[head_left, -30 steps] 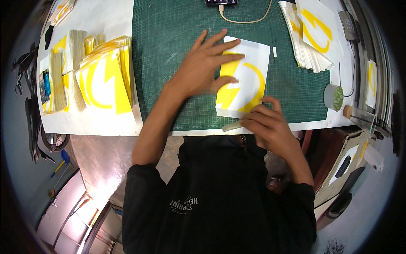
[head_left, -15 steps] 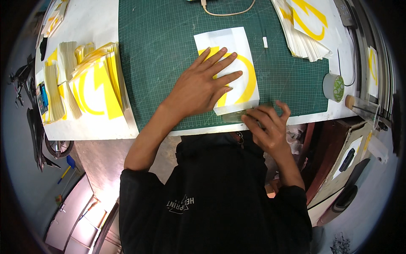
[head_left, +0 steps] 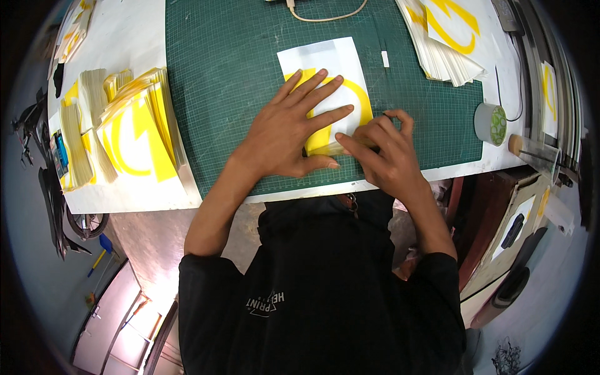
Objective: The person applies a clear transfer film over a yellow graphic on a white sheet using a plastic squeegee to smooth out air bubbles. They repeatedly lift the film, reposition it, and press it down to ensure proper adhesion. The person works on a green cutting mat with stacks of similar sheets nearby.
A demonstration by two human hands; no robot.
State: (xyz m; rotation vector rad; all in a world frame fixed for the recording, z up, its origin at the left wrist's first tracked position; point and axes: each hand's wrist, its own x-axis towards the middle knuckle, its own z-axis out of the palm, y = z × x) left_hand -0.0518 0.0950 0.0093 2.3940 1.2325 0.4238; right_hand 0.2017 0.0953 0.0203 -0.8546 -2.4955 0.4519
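Observation:
A flat white paper piece with a yellow print point(head_left: 359, 100) lies on the green cutting mat point(head_left: 219, 81). My left hand point(head_left: 290, 128) is spread flat over its left side and middle, fingers apart, thumb beside the near edge. At the near right corner, my right hand point(head_left: 381, 147) bends over the paper with curled fingers and thumb on its near end. A glossy, see-through strip shows along that near end, between the two thumbs. Whether something small sits under the right fingertips is hidden.
Stacks of similar yellow-printed paper point(head_left: 140, 131) stand at the left; another fanned stack point(head_left: 447, 59) lies far right. A tape roll point(head_left: 490, 124) is on the mat's right edge. A small white scrap point(head_left: 385, 59) and a pale cable point(head_left: 331, 20) lie farther back.
My right hand has moved up and left from the table's near edge onto the paper. The clear strip at the near end now lies folded over the print. My left hand stays spread there.

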